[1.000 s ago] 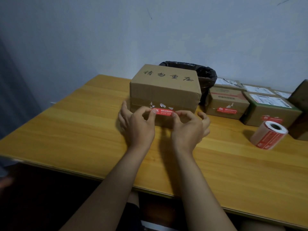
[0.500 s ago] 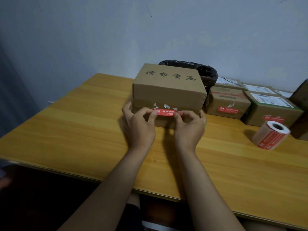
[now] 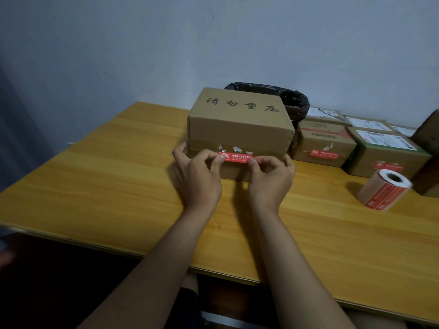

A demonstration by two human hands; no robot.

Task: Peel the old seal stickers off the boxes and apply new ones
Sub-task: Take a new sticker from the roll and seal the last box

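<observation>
Head view. Pale blue-grey wall behind a yellow wood-grain table (image 3: pixel 95 186); dark space below the near edge.

Brown corrugated cardboard box (image 3: pixel 240 129) with black printed characters on its lid: upright near table centre, front face toward the camera. White torn scraps of old sticker (image 3: pixel 235 148) along the front flap seam. Red rectangular seal sticker with white print (image 3: pixel 237 157): laid level across the front face just below those scraps.

Left hand (image 3: pixel 197 176): fingers curled, thumb tip pressed on the sticker's left end, remaining fingers wrapped round the box's left front corner. Right hand (image 3: pixel 270 179): fingers curled, thumb tip pressed on the sticker's right end, remaining fingers against the box front near its right corner. Both forearms extended from the near edge, close together.

Black plastic-lined bin (image 3: pixel 292 100): directly behind the box, partly hidden. Row of smaller brown cardboard boxes (image 3: pixel 323 138) to the right, along the wall side; two with red seal stickers on their front faces, several with white shipping labels on top. Roll of red seal stickers on a white core (image 3: pixel 384 189): lying on its side on the table, right of the hands, near the small boxes, apart from the central box.
</observation>
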